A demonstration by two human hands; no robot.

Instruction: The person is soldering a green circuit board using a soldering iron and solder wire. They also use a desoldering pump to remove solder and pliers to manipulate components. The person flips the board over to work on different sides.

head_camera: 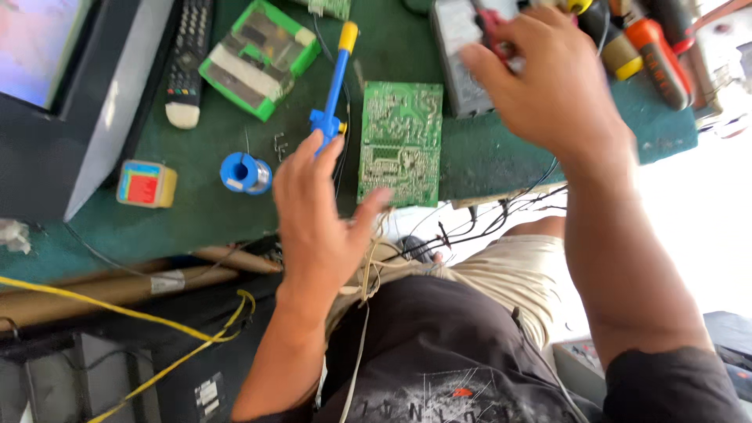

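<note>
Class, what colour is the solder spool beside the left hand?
Blue solder spool, clearest in the head view.

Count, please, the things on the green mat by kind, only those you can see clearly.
Green circuit boards: 2, one bare, one wrapped in tape
Remote control: 1
Blue desoldering pump: 1
Blue solder spool: 1
Small yellow box: 1
Grey meter: 1
Total: 7
The tool handles at top right are too crowded to count.
</note>
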